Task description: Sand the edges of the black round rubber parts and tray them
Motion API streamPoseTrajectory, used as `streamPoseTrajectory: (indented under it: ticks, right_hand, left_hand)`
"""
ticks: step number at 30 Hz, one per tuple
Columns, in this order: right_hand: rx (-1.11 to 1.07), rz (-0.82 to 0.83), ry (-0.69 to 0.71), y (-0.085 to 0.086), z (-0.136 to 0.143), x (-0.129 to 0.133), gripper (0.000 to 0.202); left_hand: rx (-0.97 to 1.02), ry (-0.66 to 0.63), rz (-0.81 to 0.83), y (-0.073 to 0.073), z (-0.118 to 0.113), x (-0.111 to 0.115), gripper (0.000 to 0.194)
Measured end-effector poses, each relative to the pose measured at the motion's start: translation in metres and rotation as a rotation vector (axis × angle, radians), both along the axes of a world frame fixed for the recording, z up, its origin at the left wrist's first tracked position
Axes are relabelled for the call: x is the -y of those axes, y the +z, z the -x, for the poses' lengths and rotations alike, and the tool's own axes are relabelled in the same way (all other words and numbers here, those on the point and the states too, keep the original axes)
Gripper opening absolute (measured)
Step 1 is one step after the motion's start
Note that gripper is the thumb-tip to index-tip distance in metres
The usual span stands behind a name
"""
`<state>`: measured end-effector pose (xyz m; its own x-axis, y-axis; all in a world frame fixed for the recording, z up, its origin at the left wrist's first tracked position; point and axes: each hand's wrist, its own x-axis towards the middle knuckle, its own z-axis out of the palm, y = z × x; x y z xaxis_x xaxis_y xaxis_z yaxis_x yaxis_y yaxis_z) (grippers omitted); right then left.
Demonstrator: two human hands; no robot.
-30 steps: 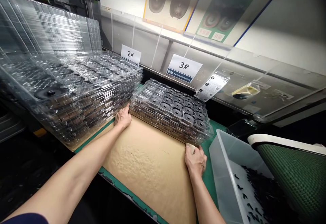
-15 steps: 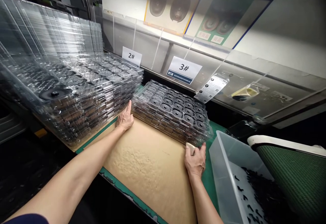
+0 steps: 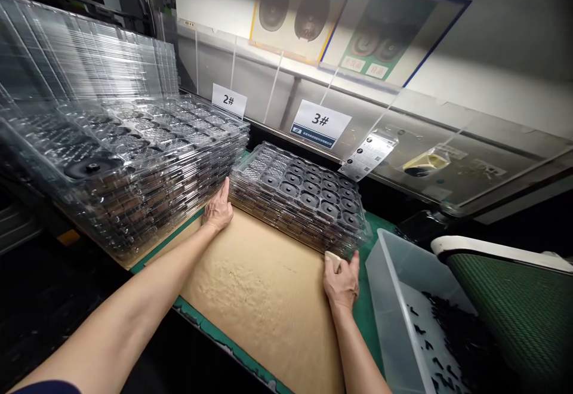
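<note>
A low stack of clear plastic trays (image 3: 308,194) stands on brown cardboard (image 3: 250,274) over a green mat. Its top tray carries rows of round black parts, with some pockets at the left without black parts. My left hand (image 3: 218,208) presses along the stack's near-left corner, index finger pointing up, the other fingers partly hidden. At the near-right corner, my right hand (image 3: 341,280) grips low on the stack, thumb in front and a finger up the side. A small beige piece (image 3: 332,259) shows at the right thumb; I cannot tell what it is.
Left of my hands rises a taller stack of filled clear trays (image 3: 161,155), with upright clear sheets (image 3: 89,48) behind. A translucent bin (image 3: 380,286) of small black pieces and a green conveyor belt (image 3: 519,298) are at the right. A "3#" sign (image 3: 320,122) is on the back panel.
The whole view has shifted slightly. Both hands keep the same places at the two near corners of the low stack, with no clear movement of the trays.
</note>
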<state>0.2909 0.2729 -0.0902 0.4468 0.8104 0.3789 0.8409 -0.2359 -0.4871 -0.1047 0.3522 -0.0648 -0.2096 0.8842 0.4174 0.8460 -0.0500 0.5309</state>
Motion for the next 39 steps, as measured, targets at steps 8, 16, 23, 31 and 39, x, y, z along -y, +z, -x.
streamPoseTrajectory:
  ticks: [8,16,23,31,39]
  right_hand:
    - [0.011,0.063,-0.042,-0.001,-0.001,-0.004,0.022]
    - [0.109,0.149,-0.063,0.001,0.008,-0.004,0.018]
    - [0.123,0.182,-0.091,0.012,0.015,-0.002,0.022]
    - [0.133,0.193,-0.090,0.023,0.019,0.001,0.020]
    - [0.164,0.260,-0.083,0.027,0.020,0.004,0.024]
  left_hand:
    - [0.034,0.125,0.116,-0.005,0.003,-0.007,0.068]
    - [-0.042,0.144,0.210,0.012,0.002,-0.002,0.052]
    - [-0.225,0.151,0.246,0.028,-0.011,0.008,0.048]
    - [-0.428,0.103,0.218,0.027,-0.042,0.033,0.031]
    - [-0.395,-0.167,0.201,0.005,-0.084,0.087,0.031]
